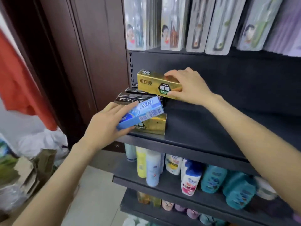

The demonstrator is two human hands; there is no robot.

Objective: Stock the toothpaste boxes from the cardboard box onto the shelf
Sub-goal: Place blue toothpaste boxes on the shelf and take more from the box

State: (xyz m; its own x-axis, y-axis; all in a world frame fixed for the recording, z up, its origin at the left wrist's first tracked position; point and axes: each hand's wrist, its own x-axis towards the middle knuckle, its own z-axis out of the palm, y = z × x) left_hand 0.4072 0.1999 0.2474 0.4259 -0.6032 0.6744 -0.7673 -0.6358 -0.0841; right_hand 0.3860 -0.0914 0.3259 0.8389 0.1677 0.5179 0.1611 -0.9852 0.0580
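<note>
- We see both hands at the dark shelf (203, 128), mid frame, each with a toothpaste box.
- Right hand (187, 86), centre: grip closed round the right end of a gold box (151, 82), fingers over the top, thumb under the front edge. The box sits atop black boxes (135, 96) at the shelf's back left, long side facing out. We judge it is being squared onto the stack, label forward.
- Left hand (105, 124), lower centre-left: grip holding a blue box (143, 111), thumb on top, fingers beneath, tilted with the barcode side up. It hovers over or rests on a second gold box (154, 124) lying at the shelf's front edge; we cannot tell if they touch.
- Tilt looks like a carrying angle, box not yet laid flat. Stacking on the left keeps the rest of the shelf free for more stock, we reckon.
- Most of this shelf to the right is bare board.
- Cardboard box (32, 168): blurred at the lower left of the frame, on the floor; contents not readable.
- Upper frame: toothbrush packs (171, 25) on the shelf above. Lower frame: bottles (190, 178) on the shelf below.
- Red cloth (19, 82) hangs at the left edge.
- Task partway by our reading: a few boxes placed, two in hand.
</note>
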